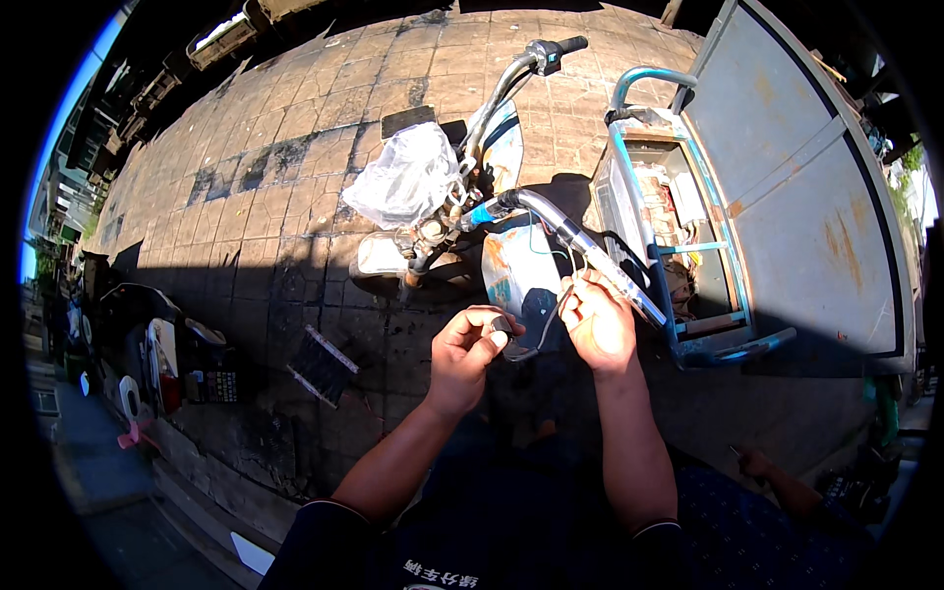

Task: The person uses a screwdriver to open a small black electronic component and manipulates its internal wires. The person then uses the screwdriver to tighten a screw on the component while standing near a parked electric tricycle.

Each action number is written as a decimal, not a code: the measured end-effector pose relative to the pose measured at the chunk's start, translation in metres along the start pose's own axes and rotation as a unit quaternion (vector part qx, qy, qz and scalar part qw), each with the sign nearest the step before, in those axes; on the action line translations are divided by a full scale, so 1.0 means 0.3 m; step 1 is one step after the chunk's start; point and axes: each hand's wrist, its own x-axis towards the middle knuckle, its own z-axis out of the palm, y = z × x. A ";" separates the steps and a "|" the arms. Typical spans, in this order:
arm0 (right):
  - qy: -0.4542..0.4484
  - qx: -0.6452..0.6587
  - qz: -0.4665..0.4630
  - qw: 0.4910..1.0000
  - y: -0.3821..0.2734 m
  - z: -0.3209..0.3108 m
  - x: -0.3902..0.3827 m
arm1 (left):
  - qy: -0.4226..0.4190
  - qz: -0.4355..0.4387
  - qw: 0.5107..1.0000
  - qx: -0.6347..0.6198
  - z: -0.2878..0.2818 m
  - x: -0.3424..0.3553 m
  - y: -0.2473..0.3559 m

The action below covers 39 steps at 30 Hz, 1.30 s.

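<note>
My left hand (pixel 456 362) is closed, its thumb and fingers pinching a small dark block-shaped part (pixel 502 328). A thin grey cable (pixel 539 348) runs from beside that part across to my right hand (pixel 602 326), which pinches it between thumb and fingertips. Close to my right hand, the bare chrome end of the handlebar (pixel 578 239) slants down to the right. On its far side the handlebar carries a black grip (pixel 572 44) and a switch housing. Thin loose wires hang near the bar. The cable's far end is hidden.
A clear plastic bag (pixel 401 185) sits by the round headlight (pixel 381 254). To the right, a blue frame (pixel 726 259) surrounds an open wiring compartment, beside a large grey panel (pixel 787 157). A slatted dark piece (pixel 323 366) lies on the paving. Another person's hand (pixel 755 466) shows lower right.
</note>
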 end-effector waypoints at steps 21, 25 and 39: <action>-0.017 -0.005 -0.006 1.000 -0.009 -0.001 -0.005 | -0.055 0.216 0.951 0.216 0.056 0.014 0.061; -0.022 0.010 -0.005 1.000 -0.011 0.003 -0.005 | -0.084 0.227 0.916 0.320 0.026 0.017 0.071; 0.060 -0.049 -0.021 0.997 -0.002 -0.024 -0.028 | -0.092 0.368 0.801 0.463 0.044 -0.039 0.166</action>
